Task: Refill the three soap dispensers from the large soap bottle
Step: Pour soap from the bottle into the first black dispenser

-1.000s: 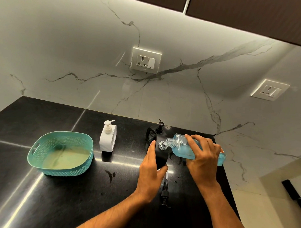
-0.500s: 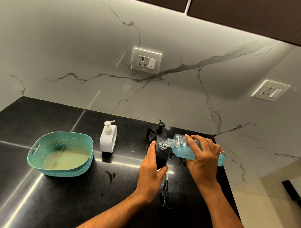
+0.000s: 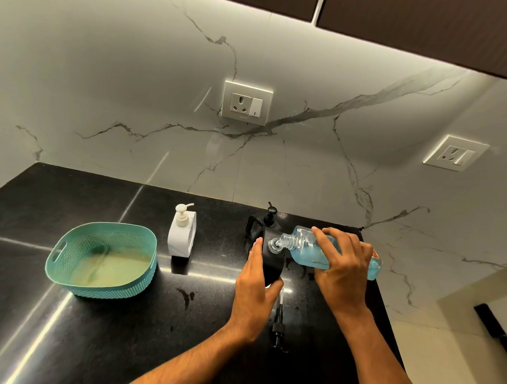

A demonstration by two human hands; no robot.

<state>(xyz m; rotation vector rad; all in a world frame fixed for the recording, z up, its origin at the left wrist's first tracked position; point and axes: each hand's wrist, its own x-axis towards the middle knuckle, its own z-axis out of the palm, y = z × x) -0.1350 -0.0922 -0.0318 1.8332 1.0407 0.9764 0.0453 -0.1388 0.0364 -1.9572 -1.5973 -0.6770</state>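
My right hand (image 3: 343,268) grips the large clear soap bottle (image 3: 305,246), which holds blue liquid and is tipped almost flat, its open neck over the mouth of a black dispenser (image 3: 271,267). My left hand (image 3: 256,289) holds that black dispenser, fingers on its left side and thumb in front. Its black pump (image 3: 279,326) lies on the counter just in front. Behind it stands a second black dispenser (image 3: 270,218) with its pump on. A white dispenser (image 3: 181,236) with a cream pump stands further left.
A teal perforated basket (image 3: 71,260) sits at the left on the black counter (image 3: 69,329). A small wet smear (image 3: 187,295) marks the counter in front of the white dispenser. The counter's right edge lies just past the bottle. Two wall sockets are on the marble backsplash.
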